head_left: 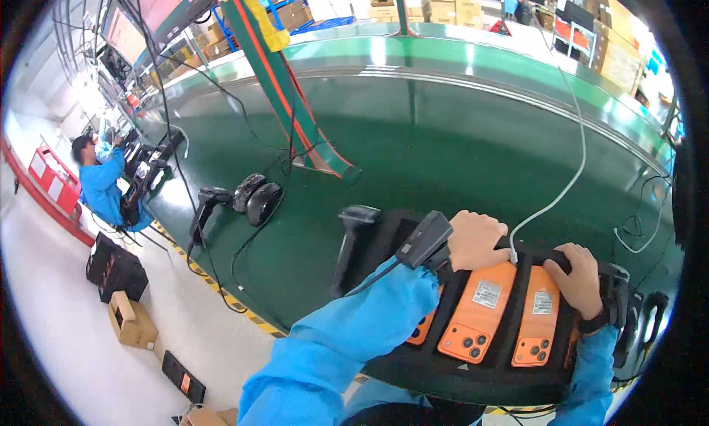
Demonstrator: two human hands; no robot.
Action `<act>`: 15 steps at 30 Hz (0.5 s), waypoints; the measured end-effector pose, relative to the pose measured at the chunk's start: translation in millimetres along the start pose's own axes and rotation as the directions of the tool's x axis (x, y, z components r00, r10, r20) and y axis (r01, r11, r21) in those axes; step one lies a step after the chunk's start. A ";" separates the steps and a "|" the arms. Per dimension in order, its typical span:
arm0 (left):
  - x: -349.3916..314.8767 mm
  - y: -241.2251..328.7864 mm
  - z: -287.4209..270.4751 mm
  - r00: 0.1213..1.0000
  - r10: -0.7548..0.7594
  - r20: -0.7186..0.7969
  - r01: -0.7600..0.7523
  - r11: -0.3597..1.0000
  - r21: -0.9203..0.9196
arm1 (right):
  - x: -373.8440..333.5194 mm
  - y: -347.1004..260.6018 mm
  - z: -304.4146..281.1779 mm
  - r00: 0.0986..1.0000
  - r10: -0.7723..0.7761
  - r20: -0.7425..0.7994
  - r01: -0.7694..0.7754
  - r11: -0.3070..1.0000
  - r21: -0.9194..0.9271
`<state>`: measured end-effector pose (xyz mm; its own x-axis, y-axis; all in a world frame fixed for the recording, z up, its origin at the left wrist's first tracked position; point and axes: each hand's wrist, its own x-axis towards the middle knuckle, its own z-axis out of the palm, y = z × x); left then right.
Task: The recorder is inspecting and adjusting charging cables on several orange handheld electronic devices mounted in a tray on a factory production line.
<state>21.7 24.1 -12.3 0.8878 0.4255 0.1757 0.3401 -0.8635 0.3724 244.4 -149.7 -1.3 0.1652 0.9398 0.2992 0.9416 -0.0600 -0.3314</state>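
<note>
Two orange phones lie back up in a black tray (458,372), one (476,326) in the middle and another (538,326) to its right. Each has a white label and a camera block at the near end. My left hand (476,241) rests at the middle phone's far end, its thumb beside the plug of a white cable (572,171); its fingers look apart. With fingers stretched over the tray's far edge, my right hand (580,278) lays its thumb by the right phone's far end. A third orange phone (421,330) shows partly under my left sleeve.
A black box-shaped device (425,239) sits on my left wrist. Left of the tray stands a black handheld scanner (353,234); another scanner (207,208) lies farther left. A green-and-red post (284,94) rises from the green table (413,160). A co-worker in blue (107,179) sits far left.
</note>
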 end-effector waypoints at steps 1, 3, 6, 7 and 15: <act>-2.2 1.4 3.2 1.000 0.003 -0.026 -0.003 1.000 0.021 | -3.3 1.5 2.4 1.000 0.009 0.010 -0.009 1.000 0.008; -0.3 -2.1 5.2 0.999 -0.003 -0.047 0.004 0.999 0.036 | 0.8 1.6 4.5 1.000 -0.001 -0.006 0.001 1.000 0.008; 0.3 -3.4 8.1 0.997 0.031 -0.076 -0.031 0.999 0.013 | 0.3 -2.0 -1.8 0.997 0.057 0.056 -0.056 0.998 -0.023; 1.1 -3.5 6.5 0.996 0.033 -0.078 -0.032 0.999 0.015 | 1.9 -1.5 -1.9 0.997 0.061 0.045 -0.061 0.998 -0.015; 5.3 4.2 -0.4 0.997 -0.054 0.057 0.052 0.998 0.036 | 1.3 4.9 2.3 0.994 0.067 0.083 -0.065 0.998 -0.021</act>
<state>27.7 22.9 -9.4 0.8842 0.4555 0.1034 0.3969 -0.8495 0.3476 248.6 -148.0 -4.6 0.2030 0.9584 0.2009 0.9348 -0.1286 -0.3310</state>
